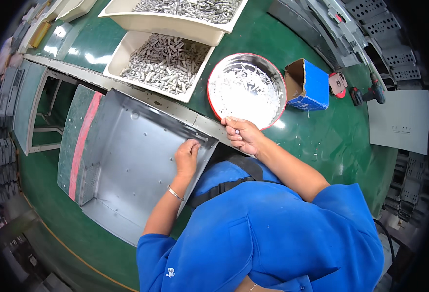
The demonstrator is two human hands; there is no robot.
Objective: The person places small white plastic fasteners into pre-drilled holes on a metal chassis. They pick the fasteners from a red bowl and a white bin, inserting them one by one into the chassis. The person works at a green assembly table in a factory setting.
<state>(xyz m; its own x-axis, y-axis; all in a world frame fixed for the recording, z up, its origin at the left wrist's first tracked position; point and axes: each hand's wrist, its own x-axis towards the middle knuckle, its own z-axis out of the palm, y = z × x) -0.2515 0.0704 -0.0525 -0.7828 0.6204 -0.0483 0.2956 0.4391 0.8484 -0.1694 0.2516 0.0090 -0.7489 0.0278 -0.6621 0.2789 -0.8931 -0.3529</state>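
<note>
My left hand (187,156) is closed in a pinch at the right-hand end of a grey sheet-metal panel (127,165) with raised edges. Whatever the fingertips hold, if anything, is hidden. Small studs or holes dot the panel's inner face. Beside the near rim of a round metal bowl (217,110) with a red edge, my right hand (246,137) is closed. A small white piece (237,131) shows between its fingers. Many small white, tube-like pieces (253,80) lie in the bowl.
Two cream bins hold heaps of small grey-white pieces, the nearer bin (115,68) left of the bowl. Right of the bowl stand an opened blue box (316,87), a pink-and-red item (338,84) and a cordless drill (369,92). Metal panels (317,34) lean at the far right.
</note>
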